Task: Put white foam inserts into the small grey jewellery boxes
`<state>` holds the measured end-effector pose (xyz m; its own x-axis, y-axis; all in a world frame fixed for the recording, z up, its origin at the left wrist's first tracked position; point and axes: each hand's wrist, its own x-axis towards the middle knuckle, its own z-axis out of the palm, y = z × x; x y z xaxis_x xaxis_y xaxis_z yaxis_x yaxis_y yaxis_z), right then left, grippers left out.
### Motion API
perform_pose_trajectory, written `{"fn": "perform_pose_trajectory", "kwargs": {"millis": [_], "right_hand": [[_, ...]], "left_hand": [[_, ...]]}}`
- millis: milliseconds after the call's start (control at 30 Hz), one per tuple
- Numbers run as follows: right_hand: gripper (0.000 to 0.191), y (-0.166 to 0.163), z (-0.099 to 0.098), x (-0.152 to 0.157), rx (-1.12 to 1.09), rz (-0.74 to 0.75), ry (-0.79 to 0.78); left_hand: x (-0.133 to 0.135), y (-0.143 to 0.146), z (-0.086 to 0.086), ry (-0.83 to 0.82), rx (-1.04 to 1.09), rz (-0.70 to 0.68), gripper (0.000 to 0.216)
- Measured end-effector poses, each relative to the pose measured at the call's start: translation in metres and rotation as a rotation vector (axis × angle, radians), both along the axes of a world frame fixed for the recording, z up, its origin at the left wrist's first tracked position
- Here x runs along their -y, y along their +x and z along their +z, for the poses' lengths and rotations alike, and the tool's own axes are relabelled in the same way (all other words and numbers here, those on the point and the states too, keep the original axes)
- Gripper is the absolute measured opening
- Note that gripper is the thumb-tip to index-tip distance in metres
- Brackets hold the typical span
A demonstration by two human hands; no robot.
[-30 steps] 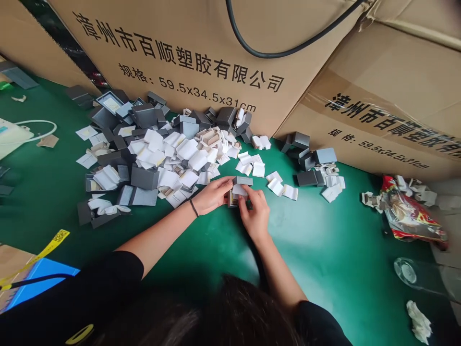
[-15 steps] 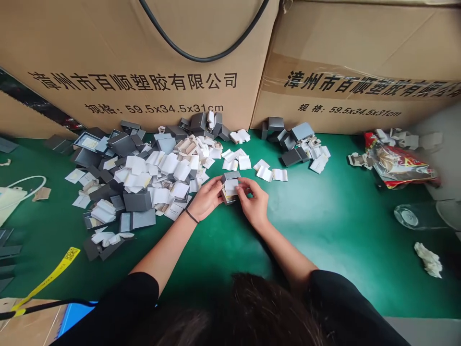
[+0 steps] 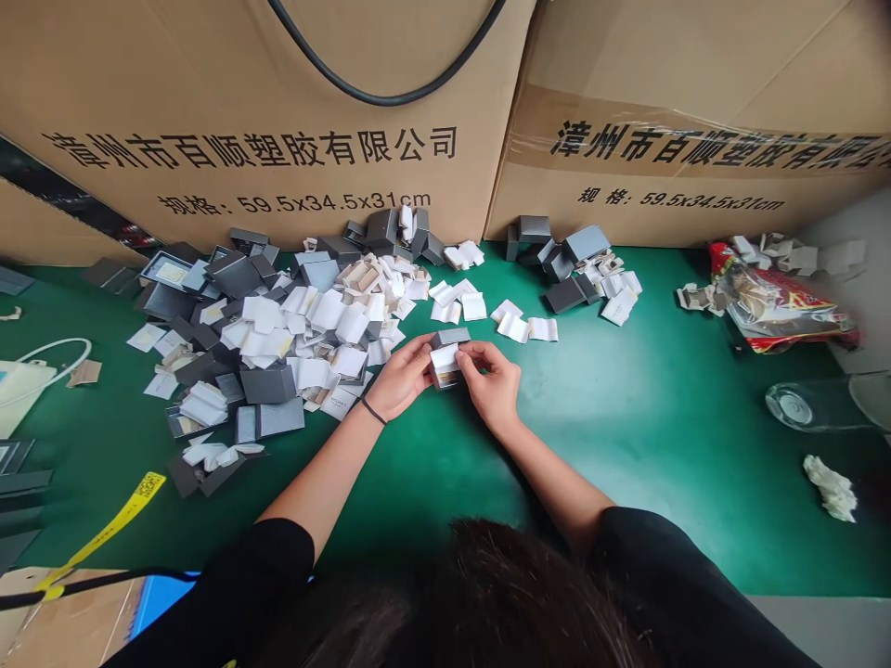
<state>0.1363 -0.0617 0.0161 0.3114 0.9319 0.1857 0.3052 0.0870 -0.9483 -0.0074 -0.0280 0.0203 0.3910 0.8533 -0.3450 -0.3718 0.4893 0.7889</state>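
My left hand (image 3: 402, 378) is closed around the left side of a small grey box (image 3: 451, 336), which is held above the green table with its lid part tipped back. A folded white paper insert (image 3: 446, 360) shows in the box opening. On the other side, my right hand (image 3: 496, 388) pinches the right edge of this insert between thumb and fingertips. Left of my hands lies a heap of dark grey boxes (image 3: 268, 382) mixed with white folded papers (image 3: 352, 325). A few loose papers (image 3: 513, 327) lie just beyond my right hand.
Large cardboard cartons (image 3: 278, 83) line the back of the table. A smaller group of grey boxes (image 3: 565, 295) stands at the back right. Further right are a red plastic bag (image 3: 783, 301), a clear cup (image 3: 794, 406) and a crumpled tissue (image 3: 831, 487). A yellow tag (image 3: 115, 524) sticks up front left.
The camera view has shifted slightly. Both hands stay at the box, and the white insert sits at a slightly different angle in its opening.
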Motion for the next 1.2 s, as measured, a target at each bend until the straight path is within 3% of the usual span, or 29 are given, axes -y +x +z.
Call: {"fn": "perform_pose_trajectory", "kwargs": {"millis": [267,600,800,933,1200], "right_hand": [[0.017,-0.0034,0.0011,0.0002,0.055,-0.060,-0.007],[0.012,-0.0013,-0.0029,-0.0013,0.270,-0.065,0.129],[0.023,0.0009,-0.0035,-0.0008,0.520,0.115,0.278],[0.031,0.0021,-0.0059,-0.0015,0.647,0.192,0.241],[0.036,0.0030,-0.0054,-0.0012,0.702,0.205,0.195]], "left_hand": [[0.0021,0.0009,0.0009,0.051,-0.016,0.026,0.034],[0.0038,0.0013,-0.0024,0.087,-0.045,0.036,0.037],[0.0034,0.0021,-0.0012,0.093,-0.008,0.111,0.032],[0.0035,0.0029,0.0003,0.073,-0.020,0.127,0.033],[0.0032,0.0017,-0.0016,0.080,-0.026,0.108,0.035]]}}
